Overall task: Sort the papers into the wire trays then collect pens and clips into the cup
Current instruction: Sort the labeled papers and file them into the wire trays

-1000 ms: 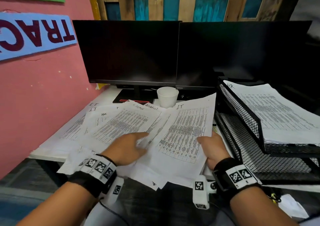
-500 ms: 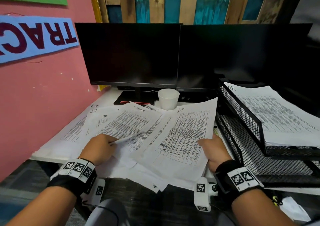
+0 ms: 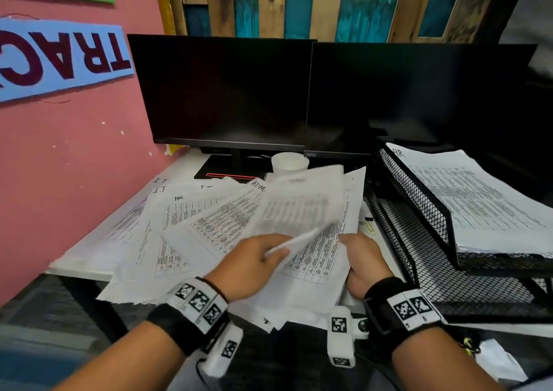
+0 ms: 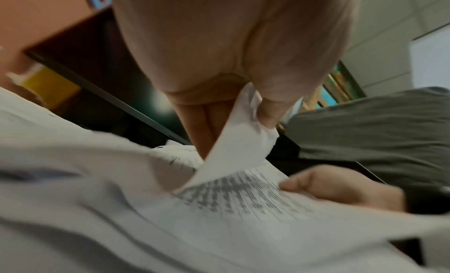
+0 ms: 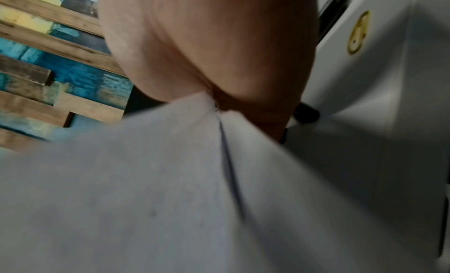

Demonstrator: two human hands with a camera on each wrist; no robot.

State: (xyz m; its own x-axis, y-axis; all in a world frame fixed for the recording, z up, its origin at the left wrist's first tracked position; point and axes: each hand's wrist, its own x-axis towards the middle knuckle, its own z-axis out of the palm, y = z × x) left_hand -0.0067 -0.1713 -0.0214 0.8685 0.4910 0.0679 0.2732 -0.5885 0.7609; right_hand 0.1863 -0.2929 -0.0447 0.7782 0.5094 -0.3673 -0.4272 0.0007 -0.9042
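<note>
Left hand (image 3: 250,266) pinched corner of lifted sheet (image 3: 299,208), thumb against fingers; sheet motion-blurred, raised over paper spread (image 3: 191,226). Right hand (image 3: 363,263) clamped near edge of held sheets (image 3: 326,259), thumb on top. Wire trays (image 3: 419,211) lay to right of both hands, right hand nearer; long axis ran away from person. Top tray carried stack marked HR (image 3: 478,199). Paper thin, floppy, printed with tables; trays black rigid mesh. White cup (image 3: 288,163) stood beyond papers, near monitors (image 3: 227,91). Clips (image 3: 369,224) lay between papers and trays.
</note>
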